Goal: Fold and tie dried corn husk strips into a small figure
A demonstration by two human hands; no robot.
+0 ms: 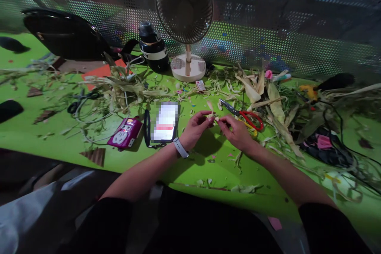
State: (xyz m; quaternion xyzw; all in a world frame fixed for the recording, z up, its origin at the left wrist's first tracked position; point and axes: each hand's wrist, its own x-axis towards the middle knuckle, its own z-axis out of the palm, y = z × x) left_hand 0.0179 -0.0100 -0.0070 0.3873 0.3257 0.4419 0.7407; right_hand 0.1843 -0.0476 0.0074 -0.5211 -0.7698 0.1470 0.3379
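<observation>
My left hand (195, 129), with a pale band on its wrist, pinches a small piece of dried corn husk (210, 107) that sticks up above the fingers. My right hand (235, 130) meets it from the other side, its thumb and fingertips closed on the same pale husk. The fingers partly hide the piece. Just behind my right hand lie scissors (252, 120) with red handles, their blades pointing away to the left. To the left of my left hand rests a lit phone (167, 121). Husk scraps (237, 160) are scattered on the green table around both hands.
A fan (188, 67) on a round white base stands at the back, beside a dark bottle (154, 53). Black bag (65, 33) at back left. Heaps of dried husk (275, 101) lie right and left (122, 89). A purple case (124, 133) with a cable sits left of the phone.
</observation>
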